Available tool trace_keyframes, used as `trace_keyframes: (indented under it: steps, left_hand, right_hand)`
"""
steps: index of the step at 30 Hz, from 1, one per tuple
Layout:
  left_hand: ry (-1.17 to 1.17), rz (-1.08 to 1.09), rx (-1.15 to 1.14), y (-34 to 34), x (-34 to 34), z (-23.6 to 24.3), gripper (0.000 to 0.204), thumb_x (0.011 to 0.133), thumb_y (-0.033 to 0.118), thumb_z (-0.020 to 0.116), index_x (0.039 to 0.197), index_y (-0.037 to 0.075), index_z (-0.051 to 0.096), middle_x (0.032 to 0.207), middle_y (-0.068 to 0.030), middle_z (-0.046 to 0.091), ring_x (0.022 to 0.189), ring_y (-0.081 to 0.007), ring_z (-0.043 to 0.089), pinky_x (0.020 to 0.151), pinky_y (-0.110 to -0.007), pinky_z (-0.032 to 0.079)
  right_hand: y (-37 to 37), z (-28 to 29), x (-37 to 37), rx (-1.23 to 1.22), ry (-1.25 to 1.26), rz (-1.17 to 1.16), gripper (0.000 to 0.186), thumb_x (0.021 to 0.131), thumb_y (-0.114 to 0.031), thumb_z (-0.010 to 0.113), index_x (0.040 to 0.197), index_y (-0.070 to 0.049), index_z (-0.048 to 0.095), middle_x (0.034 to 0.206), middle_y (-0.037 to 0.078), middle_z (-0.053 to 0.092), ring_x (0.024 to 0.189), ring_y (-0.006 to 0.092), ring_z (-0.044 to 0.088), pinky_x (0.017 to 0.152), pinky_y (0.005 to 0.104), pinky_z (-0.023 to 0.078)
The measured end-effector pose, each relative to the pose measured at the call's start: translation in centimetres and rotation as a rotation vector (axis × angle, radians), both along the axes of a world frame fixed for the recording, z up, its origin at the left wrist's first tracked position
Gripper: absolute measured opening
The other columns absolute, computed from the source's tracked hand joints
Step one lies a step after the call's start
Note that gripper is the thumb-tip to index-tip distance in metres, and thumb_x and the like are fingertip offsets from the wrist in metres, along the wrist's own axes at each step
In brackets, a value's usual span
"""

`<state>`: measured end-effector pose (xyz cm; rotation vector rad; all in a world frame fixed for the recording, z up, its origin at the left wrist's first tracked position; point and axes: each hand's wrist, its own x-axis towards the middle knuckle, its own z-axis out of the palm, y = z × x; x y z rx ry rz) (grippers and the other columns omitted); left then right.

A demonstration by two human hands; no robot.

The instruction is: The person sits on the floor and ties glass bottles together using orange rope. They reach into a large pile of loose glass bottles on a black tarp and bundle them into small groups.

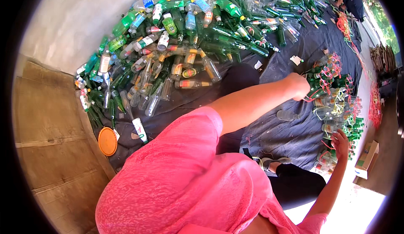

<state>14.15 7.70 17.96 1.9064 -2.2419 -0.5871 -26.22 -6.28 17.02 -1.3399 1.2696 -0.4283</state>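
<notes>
Mostly, tied bottles (331, 112) point necks rightward, long axes crosswise, near curled left hand (298, 86) and right hand (340, 145), both grips unclear.

I am counting two hands of my own, one left hand (299, 86) and one right hand (341, 144), plus one grey shoe (265, 163). I am finding one dark cloth (269, 137), one round orange lid (107, 141) and one cardboard box (367, 159). On the cloth I am picking out two white scraps (296, 60) and one colourless bottle (288, 115) lying by itself. I am making out two tangles of reddish string (374, 104) and one other person (353, 4). I am giving no figure for the piled bottles (210, 67), dozens upon dozens overlapping, nor for the tied bottles (336, 101), many hiding behind one another.
</notes>
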Motion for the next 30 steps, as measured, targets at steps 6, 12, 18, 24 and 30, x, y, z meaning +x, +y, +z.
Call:
trace_keyframes:
  steps: [6, 12, 18, 24, 30]
  left_hand:
    - [-0.058, 0.074, 0.063, -0.8, 1.4, 0.7, 0.023, 0.077, 0.010, 0.063, 0.095, 0.004, 0.076, 0.098, -0.0138, 0.074, 0.095, -0.0340, 0.072, 0.074, -0.047, 0.057]
    - [-0.024, 0.048, 0.009, -1.9, 0.7, 1.8, 0.023, 0.075, 0.009, 0.063, 0.094, 0.005, 0.076, 0.095, -0.0146, 0.074, 0.093, -0.0352, 0.071, 0.075, -0.047, 0.057]
    - [0.026, 0.048, -0.043, -1.7, 0.9, 2.5, 0.022, 0.076, 0.012, 0.064, 0.094, 0.010, 0.076, 0.091, -0.0139, 0.073, 0.091, -0.0349, 0.071, 0.075, -0.048, 0.056]
    - [0.125, 0.093, -0.119, -1.3, 3.4, 2.1, 0.027, 0.080, 0.021, 0.068, 0.104, 0.012, 0.074, 0.098, -0.0132, 0.072, 0.096, -0.0346, 0.069, 0.079, -0.048, 0.054]
    - [0.154, 0.094, -0.193, 0.9, 6.7, 3.5, 0.031, 0.084, 0.021, 0.069, 0.112, 0.010, 0.072, 0.103, -0.0139, 0.074, 0.096, -0.0316, 0.071, 0.082, -0.043, 0.055]
  right_hand:
    - [-2.4, -4.4, -3.2, 0.327, 0.406, 0.115, 0.033, 0.094, -0.015, 0.060, 0.126, -0.007, 0.055, 0.086, 0.005, 0.066, 0.068, 0.0157, 0.066, 0.059, 0.0320, 0.054]
    - [-3.3, -1.3, -1.7, 0.050, 0.261, 0.086, 0.055, 0.093, -0.015, 0.063, 0.144, -0.001, 0.045, 0.092, 0.005, 0.067, 0.067, 0.0098, 0.062, 0.060, 0.0253, 0.050]
    - [-2.9, -1.4, -1.1, 0.149, 0.187, 0.132, 0.051, 0.093, -0.014, 0.061, 0.141, -0.001, 0.049, 0.093, 0.007, 0.069, 0.072, 0.0127, 0.066, 0.064, 0.0261, 0.053]
    - [-2.8, -1.5, 0.8, 0.160, 0.265, 0.142, 0.047, 0.093, -0.016, 0.062, 0.138, -0.002, 0.052, 0.088, 0.006, 0.068, 0.069, 0.0137, 0.066, 0.063, 0.0283, 0.054]
    - [-2.2, -1.3, 2.7, 0.149, 0.285, 0.170, 0.041, 0.096, -0.016, 0.057, 0.135, -0.004, 0.054, 0.088, 0.006, 0.067, 0.066, 0.0127, 0.064, 0.056, 0.0252, 0.050]
